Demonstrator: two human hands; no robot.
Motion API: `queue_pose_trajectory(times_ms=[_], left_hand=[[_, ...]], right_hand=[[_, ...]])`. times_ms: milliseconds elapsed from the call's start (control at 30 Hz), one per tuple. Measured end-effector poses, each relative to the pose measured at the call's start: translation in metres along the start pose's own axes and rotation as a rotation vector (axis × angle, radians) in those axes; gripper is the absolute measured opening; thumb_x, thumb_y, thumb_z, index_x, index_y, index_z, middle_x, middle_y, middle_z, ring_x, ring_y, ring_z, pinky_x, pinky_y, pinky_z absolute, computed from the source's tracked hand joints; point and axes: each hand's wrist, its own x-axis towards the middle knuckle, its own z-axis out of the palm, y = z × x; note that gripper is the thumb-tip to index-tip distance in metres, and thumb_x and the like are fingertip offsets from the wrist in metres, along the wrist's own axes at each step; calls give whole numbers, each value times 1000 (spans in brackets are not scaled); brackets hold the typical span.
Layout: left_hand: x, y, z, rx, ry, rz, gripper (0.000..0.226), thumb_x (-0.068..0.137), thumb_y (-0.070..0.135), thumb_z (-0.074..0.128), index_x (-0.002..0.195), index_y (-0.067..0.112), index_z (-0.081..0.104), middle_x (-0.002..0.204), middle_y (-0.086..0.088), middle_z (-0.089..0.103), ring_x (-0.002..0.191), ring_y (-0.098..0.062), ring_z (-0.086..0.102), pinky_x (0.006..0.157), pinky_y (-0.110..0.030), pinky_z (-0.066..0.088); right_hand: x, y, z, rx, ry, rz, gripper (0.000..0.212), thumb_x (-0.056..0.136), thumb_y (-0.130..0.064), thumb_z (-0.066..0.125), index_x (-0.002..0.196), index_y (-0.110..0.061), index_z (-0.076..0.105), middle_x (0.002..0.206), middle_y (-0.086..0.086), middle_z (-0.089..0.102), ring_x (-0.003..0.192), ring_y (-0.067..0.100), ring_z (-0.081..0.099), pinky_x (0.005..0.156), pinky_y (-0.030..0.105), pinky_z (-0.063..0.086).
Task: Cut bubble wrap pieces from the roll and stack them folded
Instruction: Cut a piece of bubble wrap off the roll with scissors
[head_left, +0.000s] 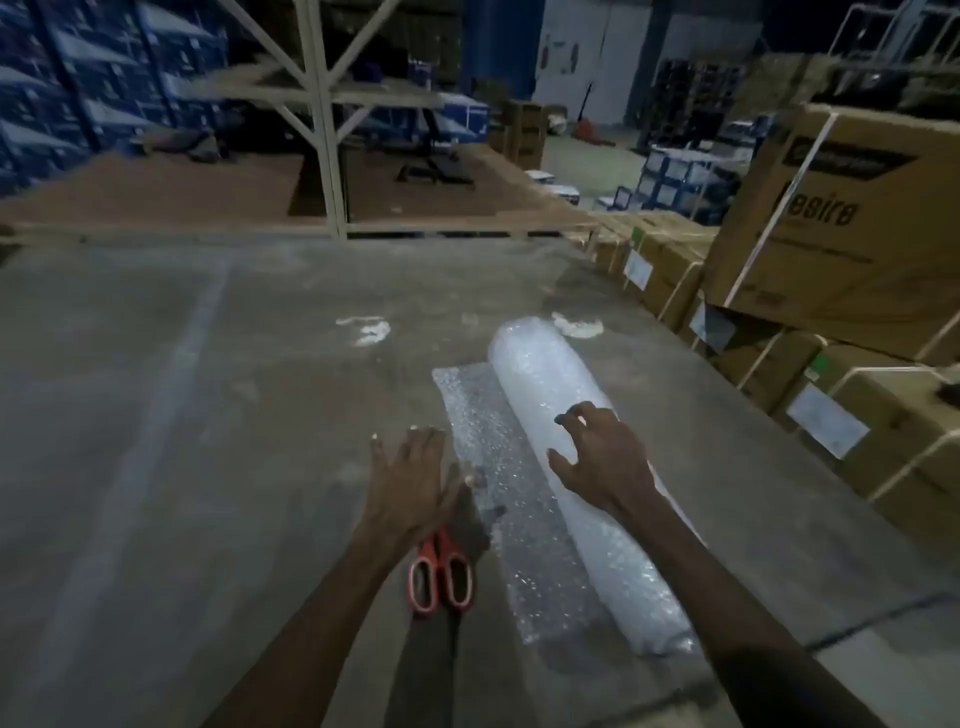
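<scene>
Head: roll (582, 467) lengthwise, pointing away.

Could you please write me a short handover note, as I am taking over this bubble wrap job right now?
Left hand: open, fingers straight, over the floor beside the loose flap; holds nothing.
Right hand: open, fingers spread, over the bubble wrap roll; contact unclear.
The roll lies on the concrete floor, a short flap unrolled to its left.
Red-handled scissors lie on the floor by the flap, untouched.
Done: none visible; no cut pieces, no stack.
Left: unroll, cut, fold, stack.
</scene>
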Motion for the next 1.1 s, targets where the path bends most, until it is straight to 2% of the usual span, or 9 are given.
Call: queue_pose_trajectory(times_ms=[67, 133, 300, 367, 500, 667, 833, 1000, 1100], left_hand=[[8, 30, 22, 16, -96, 0, 94, 84, 71, 7, 154, 12, 31, 162, -8, 30, 151, -27, 23, 116, -66, 3], [10, 52, 49, 55, -134, 12, 94, 85, 73, 6, 154, 15, 31, 162, -5, 29, 150, -26, 24, 117, -65, 5], [-2, 65, 89, 162, -114, -17, 88, 96, 76, 16, 153, 13, 36, 157, -9, 39, 145, -29, 36, 117, -67, 2], [-7, 63, 94, 155, -110, -42, 85, 96, 75, 20, 155, 15, 34, 159, -6, 36, 147, -29, 33, 118, -65, 6], [-14, 55, 92, 134, -111, -82, 83, 95, 76, 20, 158, 21, 27, 164, 1, 25, 151, -25, 23, 115, -54, -19], [-29, 26, 85, 145, -138, -104, 86, 93, 78, 15, 159, 24, 18, 167, 3, 14, 154, -21, 11, 116, -64, -13], [-53, -19, 73, 81, -122, -129, 89, 90, 82, 17, 159, 25, 20, 167, 3, 15, 154, -20, 10, 117, -66, 0], [-74, -56, 53, 94, -116, -98, 87, 91, 81, 21, 158, 25, 21, 167, 3, 17, 153, -23, 13, 117, -62, -9], [-76, -67, 45, 89, -150, -73, 86, 93, 79, 25, 158, 23, 21, 166, 1, 17, 153, -25, 12, 115, -60, -13]], right_hand=[[-3, 15, 5, 4, -130, 59, 65, 80, -53, 67, 133, -16, 62, 139, 10, 55, 123, 39, 56, 91, 54, 52], [-9, 24, 9, -11, -318, 126, 82, 83, -63, 65, 153, -28, 38, 161, 4, 26, 148, 33, 25, 110, 60, 36], [-4, 30, 3, 59, -504, 130, 107, 82, -60, 73, 162, -34, 6, 169, 4, -14, 155, 36, -10, 112, 73, 21], [-2, 32, 3, 72, -552, 132, 110, 84, -55, 75, 162, -33, 1, 169, 4, -18, 155, 37, -12, 112, 73, 22], [-1, 24, 2, 119, -561, 109, 109, 85, -43, 78, 162, -32, 1, 169, 6, -18, 155, 39, -10, 113, 72, 22], [-1, 9, 3, 193, -549, 89, 106, 84, -42, 78, 161, -35, 6, 169, 4, -13, 155, 36, -5, 114, 69, 26], [8, 10, -1, 337, -579, 113, 106, 82, -48, 78, 162, -40, 9, 171, -2, -5, 156, 29, 4, 118, 52, 27], [8, 4, -6, 351, -578, 172, 106, 82, -53, 76, 162, -44, 7, 171, -2, -2, 155, 26, 14, 117, 46, 30], [-1, -17, -7, 256, -485, 139, 92, 87, -48, 70, 160, -47, 15, 171, 1, 0, 156, 27, 11, 118, 49, 29]])
